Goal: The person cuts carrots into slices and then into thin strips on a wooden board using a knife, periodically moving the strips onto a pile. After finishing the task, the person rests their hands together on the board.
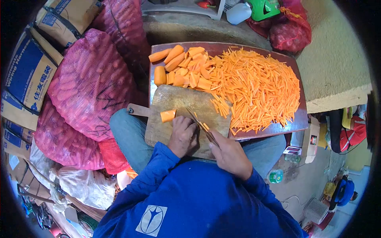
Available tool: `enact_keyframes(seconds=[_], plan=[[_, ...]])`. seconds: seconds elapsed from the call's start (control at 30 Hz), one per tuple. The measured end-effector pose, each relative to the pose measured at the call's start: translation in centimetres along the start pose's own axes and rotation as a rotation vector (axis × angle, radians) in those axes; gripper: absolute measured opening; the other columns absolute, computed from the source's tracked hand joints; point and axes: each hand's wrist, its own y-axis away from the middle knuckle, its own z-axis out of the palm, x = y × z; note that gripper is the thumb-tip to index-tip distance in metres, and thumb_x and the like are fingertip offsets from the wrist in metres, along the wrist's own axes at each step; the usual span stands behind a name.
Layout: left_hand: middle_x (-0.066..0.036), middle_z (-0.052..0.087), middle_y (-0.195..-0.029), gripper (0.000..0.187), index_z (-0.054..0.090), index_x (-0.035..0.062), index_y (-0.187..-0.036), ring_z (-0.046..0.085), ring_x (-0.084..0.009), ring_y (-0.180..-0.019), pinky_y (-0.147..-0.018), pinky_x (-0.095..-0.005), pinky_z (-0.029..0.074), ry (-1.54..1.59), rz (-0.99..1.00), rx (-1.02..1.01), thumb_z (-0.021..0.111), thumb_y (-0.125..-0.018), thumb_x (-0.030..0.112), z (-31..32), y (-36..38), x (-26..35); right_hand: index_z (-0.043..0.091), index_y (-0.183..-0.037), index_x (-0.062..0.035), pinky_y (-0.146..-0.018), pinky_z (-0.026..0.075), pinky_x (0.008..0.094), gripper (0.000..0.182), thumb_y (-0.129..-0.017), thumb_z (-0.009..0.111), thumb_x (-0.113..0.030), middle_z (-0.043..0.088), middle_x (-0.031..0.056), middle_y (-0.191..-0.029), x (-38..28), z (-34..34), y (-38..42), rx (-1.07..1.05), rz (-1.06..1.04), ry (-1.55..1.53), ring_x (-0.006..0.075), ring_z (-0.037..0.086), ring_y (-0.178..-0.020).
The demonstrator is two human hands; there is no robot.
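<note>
My right hand [234, 156] is closed around the handle of a knife [202, 126], its blade angled up and left over a worn wooden cutting board [166, 97]. A few thin carrot strips cling to the blade. Fingers curled, my left hand [183, 135] presses on the board just left of the blade; whatever is under its fingertips is hidden. A short carrot chunk [168, 116] lies beside its knuckles. More cut carrot strips [220, 106] rest at the board's right edge.
Beyond the board, a dark red tabletop [299, 126] bears a big heap of carrot sticks [262, 87], plus carrot slices [194, 67] and peeled carrots [174, 57]. Full pink mesh sacks [91, 79] crowd the left, beside cardboard boxes [29, 75]. A concrete ledge [337, 59] stands right.
</note>
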Motion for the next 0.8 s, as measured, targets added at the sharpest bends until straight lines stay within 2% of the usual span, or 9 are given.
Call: enact_keyframes(seconds=[0.13,0.2,0.37,0.43,0.5,0.57,0.63,0.7,0.8], plan=[[-0.014,0.062,-0.097,0.031,0.075,-0.0004,-0.102,0.058,-0.0362,-0.093,-0.088,-0.0472,0.045,-0.027,-0.043,-0.046,0.078,-0.071,0.001,-0.4,0.3,0.2,0.048,-0.145,-0.0013,-0.08,0.056,0.0611,0.046,-0.106,0.063,-0.02,0.073,0.0337,-0.105,0.3,0.7,0.6,-0.082,0.069,0.063,0.0538,0.071,-0.099],[-0.014,0.062,-0.097,0.031,0.074,-0.0003,-0.102,0.058,-0.0363,-0.093,-0.087,-0.0473,0.045,-0.007,-0.027,-0.026,0.078,-0.071,0.001,-0.2,0.2,0.1,0.05,-0.145,-0.0011,-0.08,0.056,0.0611,0.046,-0.105,0.064,-0.02,0.073,0.0332,-0.106,0.7,1.2,-0.2,-0.024,-0.007,0.037,0.053,0.071,-0.098],[-0.014,0.062,-0.097,0.029,0.074,0.0014,-0.1,0.058,-0.0367,-0.095,-0.086,-0.048,0.045,0.045,-0.025,0.06,0.078,-0.072,0.003,-0.1,0.8,-0.5,0.052,-0.148,-0.0027,-0.082,0.058,0.0578,0.048,-0.105,0.066,-0.019,0.073,0.0322,-0.109,0.5,-0.2,0.5,0.046,-0.035,-0.016,0.0518,0.072,-0.1],[-0.014,0.062,-0.101,0.028,0.075,0.0042,-0.104,0.059,-0.0369,-0.098,-0.087,-0.0483,0.045,-0.065,-0.068,0.101,0.081,-0.076,0.007,-1.7,0.7,-0.6,0.054,-0.147,-0.0027,-0.083,0.058,0.0562,0.047,-0.105,0.066,-0.019,0.073,0.0316,-0.11,0.6,-1.2,1.6,0.064,-0.028,-0.042,0.0514,0.072,-0.1],[-0.014,0.063,-0.104,0.029,0.075,0.0056,-0.106,0.059,-0.0369,-0.1,-0.088,-0.0483,0.046,-0.144,-0.129,0.169,0.083,-0.078,0.009,-3.0,-0.4,-1.1,0.061,-0.141,0.0004,-0.086,0.057,0.0454,0.039,-0.105,0.065,-0.016,0.071,0.0267,-0.103,0.9,-2.0,2.4,-0.026,0.056,-0.173,0.0449,0.073,-0.095],[-0.014,0.063,-0.106,0.029,0.075,0.007,-0.108,0.06,-0.0368,-0.102,-0.089,-0.0483,0.046,-0.233,-0.186,0.242,0.084,-0.08,0.012,-4.4,-1.4,-1.4,0.062,-0.14,0.0003,-0.085,0.058,0.0475,0.039,-0.105,0.066,-0.017,0.073,0.0282,-0.105,2.1,-2.4,2.3,-0.047,0.048,-0.162,0.0473,0.073,-0.098],[-0.016,0.065,-0.114,0.036,0.075,0.0035,-0.113,0.061,-0.0385,-0.107,-0.093,-0.048,0.049,-0.345,-0.275,0.159,0.088,-0.08,0.011,-5.6,-1.8,-1.6,0.063,-0.139,0.0001,-0.085,0.058,0.0497,0.039,-0.105,0.067,-0.018,0.074,0.0296,-0.107,3.1,-2.6,1.8,-0.069,0.034,-0.153,0.0497,0.074,-0.101],[-0.016,0.065,-0.112,0.037,0.075,0.0029,-0.113,0.061,-0.0384,-0.108,-0.094,-0.0474,0.049,-0.335,-0.275,0.098,0.088,-0.08,0.012,-5.9,-1.1,-2.4,0.066,-0.137,0.0009,-0.086,0.059,0.0476,0.036,-0.104,0.067,-0.014,0.075,0.0294,-0.107,3.6,-2.9,1.1,0.142,-0.008,-0.086,0.0485,0.075,-0.102],[-0.016,0.065,-0.109,0.037,0.076,0.0017,-0.113,0.061,-0.0382,-0.108,-0.094,-0.0467,0.05,-0.269,-0.27,0.04,0.089,-0.08,0.013,-5.2,-0.4,-2.9,0.066,-0.138,0.0013,-0.087,0.059,0.0462,0.037,-0.104,0.067,-0.011,0.075,0.03,-0.108,4.0,-3.5,0.2,0.233,0.091,-0.172,0.0475,0.075,-0.104]])
